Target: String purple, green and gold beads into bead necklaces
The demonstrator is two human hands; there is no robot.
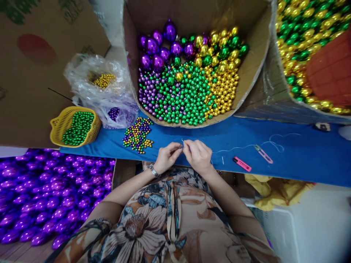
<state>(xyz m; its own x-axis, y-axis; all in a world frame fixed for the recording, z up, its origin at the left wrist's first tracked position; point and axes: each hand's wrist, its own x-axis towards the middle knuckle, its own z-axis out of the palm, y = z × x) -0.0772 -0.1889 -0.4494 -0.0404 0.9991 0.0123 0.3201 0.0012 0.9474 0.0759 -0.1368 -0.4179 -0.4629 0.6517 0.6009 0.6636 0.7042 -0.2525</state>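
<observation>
In the head view, the two hands are meeting over the near edge of the blue cloth (296, 157), and I'm taking them as the centre of the clock. The left hand (169, 155) is bending its fingers narrow, thumb close to index; whether it's gripping anything, I cannot tell! The right hand (199, 153) is pinching the white thread (233, 148), a pale tip just poking up at the fingertips. The thread is running out toward 3 o'clock, passing the pink snips (265, 156) and looping loosely beyond. At half past 3, nearer the hands, a pink cutter (242, 164) is lying at a slant.

Over to half past 9: small beads (138, 133) in purple, green and gold are spreading loose on the cloth. Further out, at 9, a yellow basket (65, 120) is holding green beads. At 10, clear plastic bags (76, 73) are standing open, gold and purple beads showing inside. Straight up at 12, a cardboard box (197, 12) is displaying purple, green and gold beads, larger ones sitting toward the back. And down at 8, big purple beads (55, 197) are gleaming in a mass!
</observation>
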